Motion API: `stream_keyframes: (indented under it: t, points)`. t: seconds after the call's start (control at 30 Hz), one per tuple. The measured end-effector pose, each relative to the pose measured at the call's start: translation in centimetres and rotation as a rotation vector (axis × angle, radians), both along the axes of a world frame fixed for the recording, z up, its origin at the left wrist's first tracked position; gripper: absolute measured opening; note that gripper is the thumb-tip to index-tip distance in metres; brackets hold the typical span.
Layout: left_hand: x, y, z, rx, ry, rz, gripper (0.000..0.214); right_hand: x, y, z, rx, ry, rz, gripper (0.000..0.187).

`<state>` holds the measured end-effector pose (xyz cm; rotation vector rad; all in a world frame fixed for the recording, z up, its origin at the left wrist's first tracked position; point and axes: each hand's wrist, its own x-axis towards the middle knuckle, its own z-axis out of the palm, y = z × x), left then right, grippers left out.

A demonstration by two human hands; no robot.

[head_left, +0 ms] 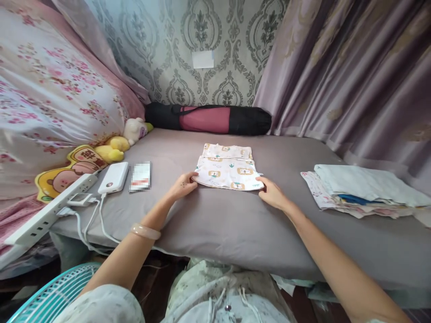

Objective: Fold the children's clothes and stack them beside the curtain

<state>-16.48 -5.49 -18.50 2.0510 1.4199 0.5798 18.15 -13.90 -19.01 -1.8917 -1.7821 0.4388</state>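
Observation:
A small folded white cloth with a printed pattern [227, 167] lies on the grey mattress [218, 224] in front of me. My left hand [182, 185] pinches the cloth's near left corner, fingers closed on the edge. My right hand [272, 192] grips the near right corner the same way. A pale bangle sits on my left wrist. Both forearms reach out over the mattress edge.
A stack of folded cloths [363, 190] lies at the right. A white power bank [113, 177], a card [140, 176], a power strip [50, 208] and soft toys [112, 148] sit at the left. A black and pink roll bag [208, 119] lies against the wall. A teal fan [50, 294] stands below left.

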Motion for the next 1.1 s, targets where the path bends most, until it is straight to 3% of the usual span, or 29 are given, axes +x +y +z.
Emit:
stream_keyframes:
  t: [0.1, 0.23, 0.43, 0.53, 0.63, 0.7, 0.8, 0.93, 1.1]
  points:
    - [-0.2, -0.1, -0.9, 0.223, 0.109, -0.042, 0.046, -0.2, -0.7, 0.4, 0.129, -0.234, 0.013, 0.042]
    - [-1.0, -0.9, -1.2, 0.393, 0.150, -0.068, 0.029, -0.4, -2.6, 1.2, 0.207, -0.290, 0.012, 0.033]
    - [-3.9, -4.3, 2.5, 0.240, 0.103, -0.359, 0.027, 1.1, -8.0, 3.6, 0.169, -0.112, 0.235, 0.029]
    - [-3.9, -4.6, 3.9, 0.185, -0.070, -0.311, 0.024, 1.4, -8.4, 4.5, 0.189, -0.001, 0.251, 0.022]
    - [-2.1, -2.7, 3.7, 0.052, -0.291, -0.107, 0.028, 1.3, -5.6, 4.3, 0.269, 0.174, 0.140, 0.021]
    - [-0.1, -0.7, 3.1, -0.015, -0.420, 0.061, 0.027, 1.2, -2.5, 3.6, 0.249, 0.352, -0.007, 0.026]
    - [2.9, 2.9, 2.0, 0.018, -0.476, 0.282, 0.020, 1.1, 2.6, 2.4, 0.215, 0.473, -0.245, 0.030]
    - [5.7, 7.1, 1.1, 0.101, -0.233, 0.407, 0.016, 0.7, 7.5, 1.6, 0.130, 0.218, -0.451, 0.025]
    - [7.0, 9.3, 0.2, 0.163, 0.037, 0.364, 0.020, -0.2, 9.7, 1.1, -0.001, -0.055, -0.493, 0.031]
